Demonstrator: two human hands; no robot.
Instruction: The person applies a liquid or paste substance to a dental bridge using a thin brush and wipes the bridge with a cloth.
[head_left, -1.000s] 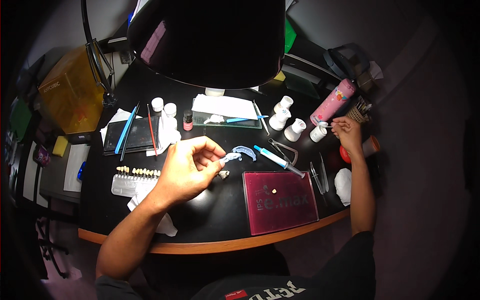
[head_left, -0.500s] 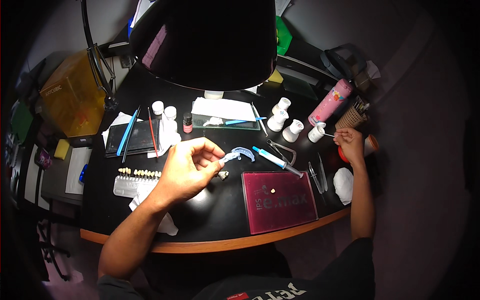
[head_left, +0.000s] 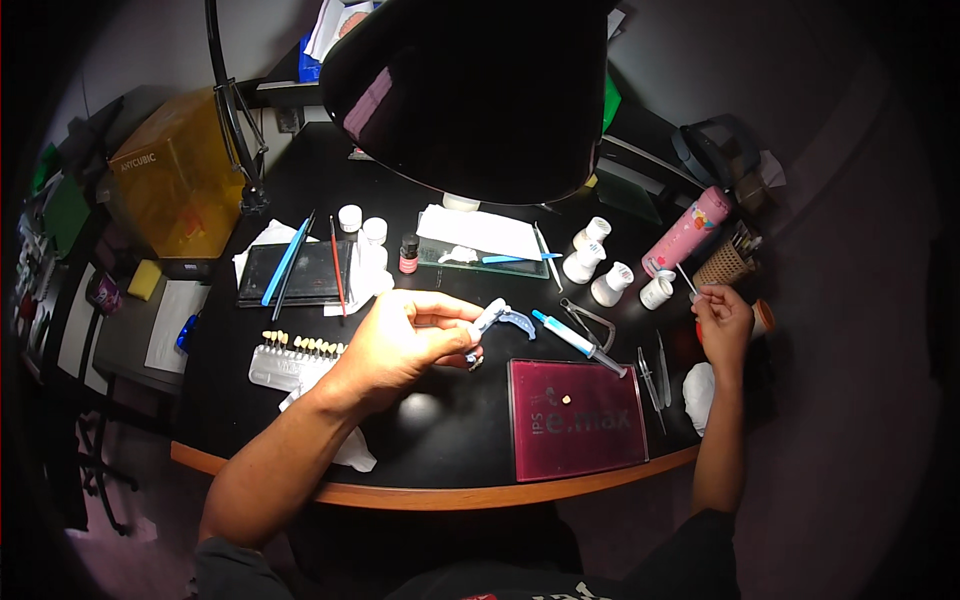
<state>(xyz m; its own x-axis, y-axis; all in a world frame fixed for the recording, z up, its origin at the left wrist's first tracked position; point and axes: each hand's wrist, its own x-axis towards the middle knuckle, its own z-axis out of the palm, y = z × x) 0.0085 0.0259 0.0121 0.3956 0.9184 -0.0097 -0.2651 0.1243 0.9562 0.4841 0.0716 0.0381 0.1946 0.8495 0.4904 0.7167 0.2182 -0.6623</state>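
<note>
My left hand [head_left: 400,340] is raised over the middle of the desk, thumb and fingers closed on a pale-blue dental piece with a curved, arch-shaped end [head_left: 516,320]. On the right, my right hand [head_left: 724,325] pinches a thin pale stick [head_left: 687,278] that tilts upward. Its tip is beside the mouth of an uncapped white bottle [head_left: 656,291], apart from it. A blue-tipped syringe [head_left: 582,343] lies between my hands. Nearer me, a small tooth-coloured piece [head_left: 566,399] rests on a dark red glass slab [head_left: 580,450].
White bottles [head_left: 612,287] and a pink flask [head_left: 684,230] stand at the back right, near a brush basket [head_left: 728,260]. Tweezers [head_left: 652,380] lie beside the slab. A shade guide [head_left: 290,366] sits left of my left hand. A black lamp hood [head_left: 470,100] overhangs the back.
The view has shifted, moving the scene right and down. My right hand has turned the stick from level at the bottle's mouth to pointing upward. My left hand has tilted the blue piece.
</note>
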